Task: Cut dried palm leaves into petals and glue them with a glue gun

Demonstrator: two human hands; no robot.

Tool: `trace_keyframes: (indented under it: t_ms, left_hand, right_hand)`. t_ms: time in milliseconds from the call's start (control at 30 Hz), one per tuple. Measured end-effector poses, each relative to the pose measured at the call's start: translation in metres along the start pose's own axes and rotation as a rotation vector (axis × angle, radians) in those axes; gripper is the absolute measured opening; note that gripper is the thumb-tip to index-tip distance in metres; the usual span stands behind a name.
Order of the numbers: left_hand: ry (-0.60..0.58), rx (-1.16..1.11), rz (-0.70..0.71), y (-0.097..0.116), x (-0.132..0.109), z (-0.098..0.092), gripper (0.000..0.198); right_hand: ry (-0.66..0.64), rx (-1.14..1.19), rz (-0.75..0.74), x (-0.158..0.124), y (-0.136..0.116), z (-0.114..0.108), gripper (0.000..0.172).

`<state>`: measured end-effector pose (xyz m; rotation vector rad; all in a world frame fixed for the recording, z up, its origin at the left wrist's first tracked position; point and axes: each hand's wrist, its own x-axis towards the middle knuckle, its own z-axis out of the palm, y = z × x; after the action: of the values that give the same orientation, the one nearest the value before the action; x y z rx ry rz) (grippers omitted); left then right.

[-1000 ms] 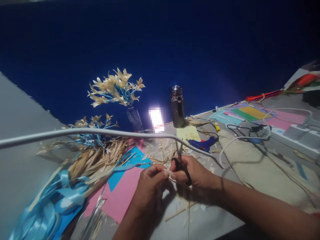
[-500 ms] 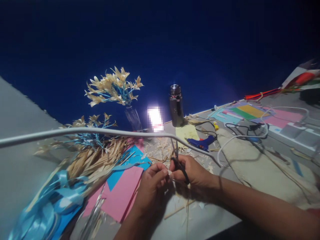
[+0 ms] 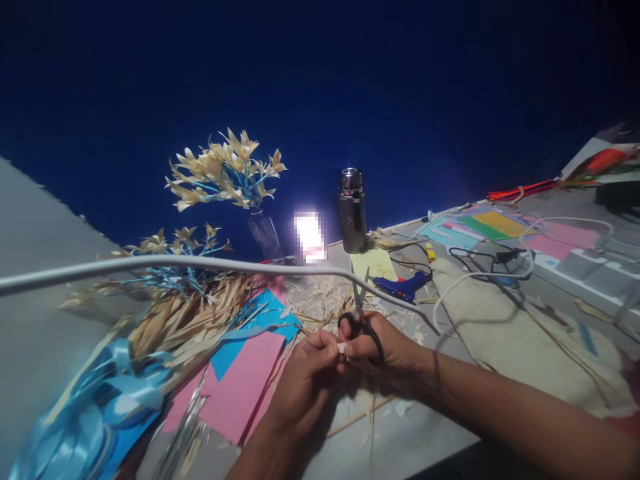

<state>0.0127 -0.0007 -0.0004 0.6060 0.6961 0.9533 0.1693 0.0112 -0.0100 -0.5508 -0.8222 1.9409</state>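
Note:
My right hand (image 3: 387, 340) is closed around black-handled scissors (image 3: 359, 297), whose blades point away from me and stand slightly apart. Its thumb meets the fingertips of my left hand (image 3: 310, 370), which is closed in a pinch. Between the fingertips of both hands shows a small pale piece (image 3: 341, 347), like a bit of dried husk; most of it is hidden. Pale shavings (image 3: 323, 293) lie scattered on the table (image 3: 420, 433) behind and under my hands.
A white cable (image 3: 210, 263) crosses in front of the view. Behind it are dried-husk flowers (image 3: 235, 167) in a glass bottle and a dark flask (image 3: 353, 220). A blue glue gun (image 3: 405, 287) lies right of the scissors. Pink paper (image 3: 245, 387) and blue ribbon (image 3: 85, 420) lie left.
The scissors have tilted a little to the right, with their blades spread somewhat wider. My fingertips have come together, and the pale piece shows more plainly between them.

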Motion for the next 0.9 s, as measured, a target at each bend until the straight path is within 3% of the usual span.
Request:
trace_keyframes:
  t_ms: [133, 367, 667, 767, 900]
  left_hand:
    - [0.021, -0.065, 0.003, 0.002, -0.001, 0.001, 0.02]
    - [0.1, 0.066, 0.062, 0.004, -0.003, 0.01, 0.028]
    - [0.019, -0.016, 0.009, -0.005, -0.003, 0.008, 0.028]
    - [0.074, -0.054, 0.029, -0.003, -0.001, 0.006, 0.025]
    - [0.175, -0.103, 0.081, 0.002, 0.001, 0.005, 0.027]
  right_hand:
    - [-0.062, 0.055, -0.016, 0.0, -0.005, 0.003, 0.033]
    - [0.014, -0.054, -0.019, -0.003, -0.004, 0.001, 0.03]
    - [-0.032, 0.024, 0.018, -0.001, -0.005, -0.002, 0.033]
    - [0.009, 0.1, -0.005, 0.001, -0.006, -0.006, 0.029]
    - [0.083, -0.09, 0.019, 0.001, -0.005, -0.003, 0.029]
